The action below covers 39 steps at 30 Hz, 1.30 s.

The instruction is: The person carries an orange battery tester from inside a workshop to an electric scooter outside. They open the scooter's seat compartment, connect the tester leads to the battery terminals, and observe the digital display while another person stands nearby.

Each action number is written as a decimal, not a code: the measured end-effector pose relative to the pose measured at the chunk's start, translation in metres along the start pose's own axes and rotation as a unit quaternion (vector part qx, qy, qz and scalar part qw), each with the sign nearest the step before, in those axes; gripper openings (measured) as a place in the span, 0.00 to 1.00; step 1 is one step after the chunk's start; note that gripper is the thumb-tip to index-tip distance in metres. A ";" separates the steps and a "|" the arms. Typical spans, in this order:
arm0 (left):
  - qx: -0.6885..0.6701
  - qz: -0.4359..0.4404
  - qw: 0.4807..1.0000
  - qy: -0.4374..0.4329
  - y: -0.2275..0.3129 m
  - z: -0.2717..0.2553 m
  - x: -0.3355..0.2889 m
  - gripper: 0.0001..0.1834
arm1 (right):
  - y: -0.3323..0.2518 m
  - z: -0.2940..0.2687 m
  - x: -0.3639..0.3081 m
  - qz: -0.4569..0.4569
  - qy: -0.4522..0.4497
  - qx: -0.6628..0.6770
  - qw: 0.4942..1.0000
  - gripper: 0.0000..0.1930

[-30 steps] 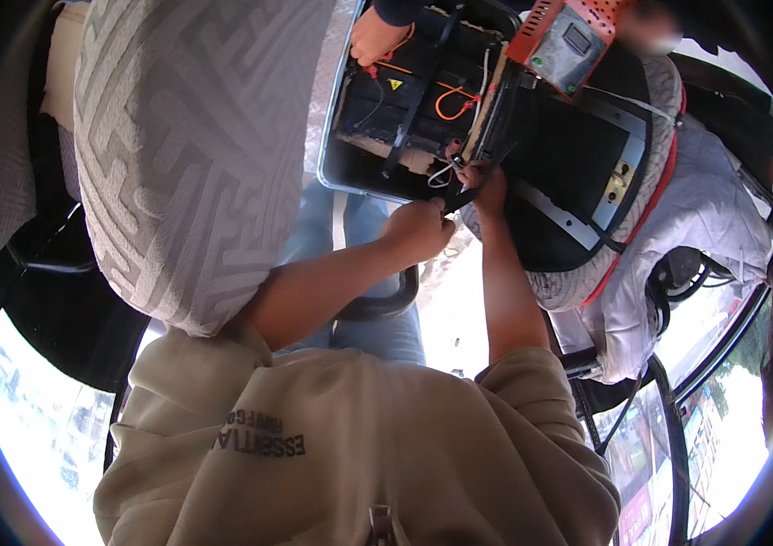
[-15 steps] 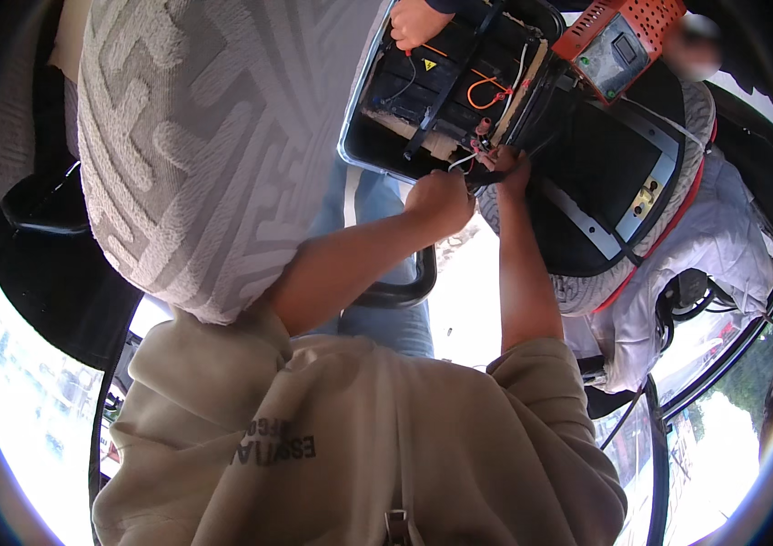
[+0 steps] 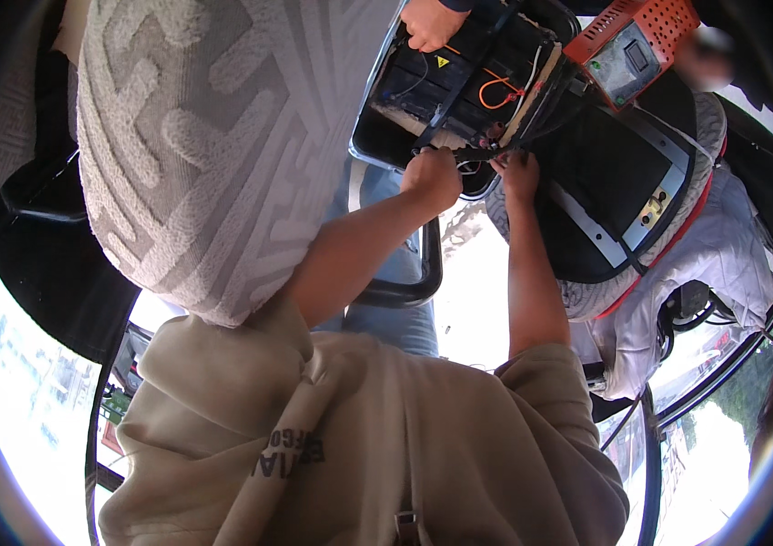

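Note:
My left hand [image 3: 434, 175] is closed in a fist at the near edge of an open black box with a light rim [image 3: 352, 127]. It grips one end of a thick black cable [image 3: 473, 156], which stretches across to my right hand. My right hand [image 3: 519, 173] has its fingers pinched at the cable's other end, by a cluster of thin wires and reddish terminals [image 3: 493, 136]. What lies between those fingertips is too small to tell. Inside the box sit black battery blocks [image 3: 414, 77] under a dark strap, with an orange wire loop [image 3: 495, 93] above.
Another person's hand [image 3: 432, 25] rests at the box's far left. An orange perforated device [image 3: 627, 59] stands at the upper right. Beside it lies an upturned black seat base [image 3: 600, 182] with metal strips. A grey patterned seat cover [image 3: 213, 164] fills the left, and a black tubular bar [image 3: 414, 289] curves below.
My left hand has moved up and slightly left, away from my right hand, and the black cable now stretches between them. The whole view has shifted a little.

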<state>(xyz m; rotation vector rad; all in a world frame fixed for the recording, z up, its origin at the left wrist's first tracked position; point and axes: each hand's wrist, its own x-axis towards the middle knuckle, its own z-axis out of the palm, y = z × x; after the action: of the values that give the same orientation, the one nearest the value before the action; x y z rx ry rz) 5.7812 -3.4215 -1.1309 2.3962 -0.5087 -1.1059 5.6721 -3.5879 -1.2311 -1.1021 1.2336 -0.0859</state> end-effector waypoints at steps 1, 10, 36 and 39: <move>-0.002 0.008 1.000 -0.006 0.001 0.002 -0.001 0.12 | -0.001 -0.001 -0.001 0.002 0.006 -0.005 1.000 0.10; -0.004 0.041 0.999 -0.019 -0.004 0.012 -0.004 0.12 | -0.001 -0.004 -0.002 0.012 0.005 -0.013 1.000 0.13; 0.008 -0.077 0.991 0.109 -0.043 -0.015 0.043 0.11 | -0.010 -0.002 -0.001 0.007 -0.069 -0.087 0.994 0.06; -0.003 -0.087 0.990 0.111 -0.043 -0.018 0.046 0.10 | -0.008 -0.007 0.000 -0.015 -0.076 -0.114 0.990 0.06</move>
<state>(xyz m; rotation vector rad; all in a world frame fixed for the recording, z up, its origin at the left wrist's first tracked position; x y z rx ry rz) 5.8295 -3.4041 -1.1715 2.5554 -0.2241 -0.8918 5.6705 -3.5961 -1.2246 -1.3015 1.1097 0.1173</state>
